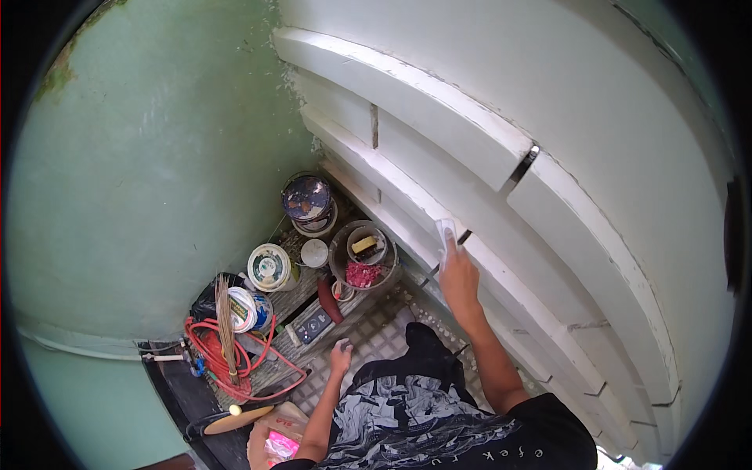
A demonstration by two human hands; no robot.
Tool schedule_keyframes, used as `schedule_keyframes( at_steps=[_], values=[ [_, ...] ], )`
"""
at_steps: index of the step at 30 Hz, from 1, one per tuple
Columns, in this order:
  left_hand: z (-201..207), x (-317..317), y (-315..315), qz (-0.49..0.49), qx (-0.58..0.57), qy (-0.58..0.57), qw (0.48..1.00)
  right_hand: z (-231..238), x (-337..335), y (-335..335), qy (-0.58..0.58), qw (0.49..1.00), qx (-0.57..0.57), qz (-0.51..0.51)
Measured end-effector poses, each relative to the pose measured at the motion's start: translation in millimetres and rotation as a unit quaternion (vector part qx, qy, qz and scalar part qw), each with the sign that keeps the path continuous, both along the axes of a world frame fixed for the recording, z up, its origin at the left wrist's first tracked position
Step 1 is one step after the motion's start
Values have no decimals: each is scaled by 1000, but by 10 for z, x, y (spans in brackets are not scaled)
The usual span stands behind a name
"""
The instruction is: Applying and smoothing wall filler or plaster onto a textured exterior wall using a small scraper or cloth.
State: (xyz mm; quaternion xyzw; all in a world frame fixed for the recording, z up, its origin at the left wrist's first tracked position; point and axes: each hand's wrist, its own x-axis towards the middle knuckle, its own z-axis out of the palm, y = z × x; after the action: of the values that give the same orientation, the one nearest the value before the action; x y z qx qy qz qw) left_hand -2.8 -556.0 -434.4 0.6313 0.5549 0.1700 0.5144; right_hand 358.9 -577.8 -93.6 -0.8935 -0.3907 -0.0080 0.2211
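Observation:
My right hand point(460, 274) is stretched forward, its fingers closed on a small white folded piece point(443, 233), either cloth or paper. The hand presses this piece against the edge of a white raised wall panel point(392, 176), beside a dark gap between panels. Lower down, my left hand point(341, 358) hangs over the tiled floor with its fingers curled. A small greyish spot shows at its fingertips, too small to name. Nearest to that hand is a wooden bench point(345, 317) carrying paint tubs and tools.
On the bench stand a grey bucket point(335, 254) with a yellow sponge point(363, 244), a paint-stained dark tub point(305, 196) and a white tub point(269, 268). A red hose point(205, 352) lies coiled beside a stick broom point(225, 317). The green wall point(157, 180) rises on the left.

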Motion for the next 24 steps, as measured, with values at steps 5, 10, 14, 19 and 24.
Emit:
schedule_keyframes(
  at_steps=[5, 10, 14, 19, 24],
  values=[
    [-203, -240, -222, 62, -89, 3, 994, 278, 18, 202, 83, 986, 58, 130],
    [-104, -312, -300, 136, -150, -13, 979, 0, -17, 605, 37, 995, -43, 84],
    [-109, -419, -342, 185, -187, -51, 963, 299, -6, 821, 127, 964, -33, 233],
    [-141, -427, -382, 220, -190, -84, 953, 162, 3, 1303, 81, 984, -20, 156],
    [-171, -378, -455, 239, -161, -99, 952, 195, 173, 1685, 203, 907, 30, 368]
  ],
)
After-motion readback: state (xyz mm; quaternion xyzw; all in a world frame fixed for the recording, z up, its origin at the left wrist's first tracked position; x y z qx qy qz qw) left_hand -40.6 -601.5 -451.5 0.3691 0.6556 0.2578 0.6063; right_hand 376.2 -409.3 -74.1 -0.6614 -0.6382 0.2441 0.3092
